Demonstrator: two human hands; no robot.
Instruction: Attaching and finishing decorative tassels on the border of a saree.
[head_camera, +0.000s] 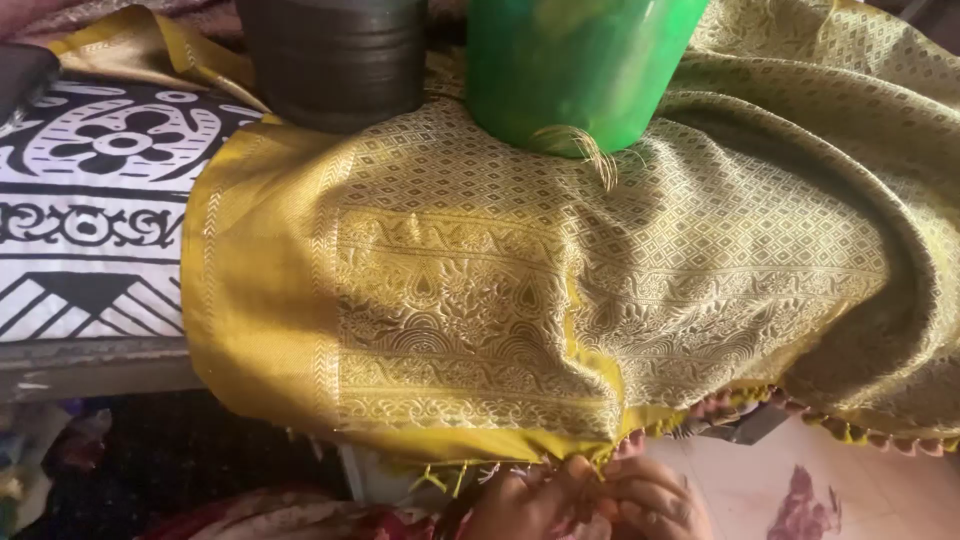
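Note:
A mustard-gold woven cloth (480, 300) with patterned borders drapes over the edge of a bed toward me. Its lower hem carries short loose threads and small tassels (760, 405). At the bottom of the view my left hand (520, 505) and my right hand (655, 500) meet at the hem, fingers pinched on the fringe threads (590, 468). Both hands are partly cut off by the frame's edge. A small bundle of golden thread (585, 148) lies on the cloth near the top.
A green plastic container (570, 65) and a dark round container (335, 60) stand on the cloth at the top. A black-and-white patterned bedsheet (90, 200) lies to the left. Tiled floor (860, 490) shows at the lower right.

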